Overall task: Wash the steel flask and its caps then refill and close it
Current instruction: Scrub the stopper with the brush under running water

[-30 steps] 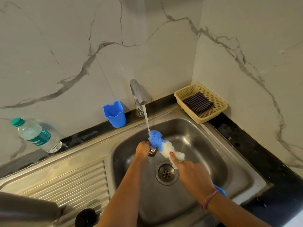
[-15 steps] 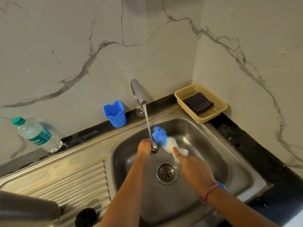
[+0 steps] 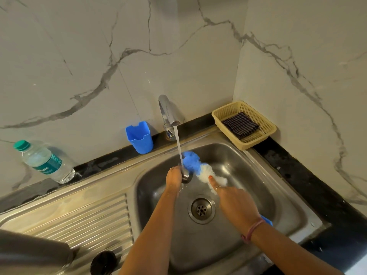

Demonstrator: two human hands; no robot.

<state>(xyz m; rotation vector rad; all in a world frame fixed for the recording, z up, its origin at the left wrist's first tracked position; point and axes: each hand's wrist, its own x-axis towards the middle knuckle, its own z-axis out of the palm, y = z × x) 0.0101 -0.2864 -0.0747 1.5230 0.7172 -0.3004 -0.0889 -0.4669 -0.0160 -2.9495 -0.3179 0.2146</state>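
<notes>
Water runs from the tap [image 3: 168,114] in a thin stream straight down onto a small steel cap [image 3: 186,176], which sits over the middle of the sink [image 3: 234,153]. The left hand [image 3: 173,178] holds that cap, its fingers curled round the cap's left side, so only the cap's shiny right edge shows. The right hand [image 3: 236,205] grips a bottle brush [image 3: 195,165], fingers closed about the handle with the forefinger laid straight along the white bristles; the blue bristle tip presses against the cap from its 2 o'clock side. A blue end of the handle pokes out past the right wrist. The drain [image 3: 201,210] lies just below both hands, at 6 o'clock from the cap.

On the dark bench [image 3: 297,175] behind the sink, a blue cup [image 3: 140,137] stands at 10 o'clock from the cap, just left of the tap. A plastic water bottle [image 3: 42,161] leans against the marble wall far off at 9 o'clock. A yellow basket [image 3: 266,126] with a folded checked cloth [image 3: 240,125] in it sits in the corner at 2 o'clock. A black round lid [image 3: 103,262] rests on the ribbed draining board at 7 o'clock, beside a grey rounded shape [image 3: 33,253] I cannot make out.
</notes>
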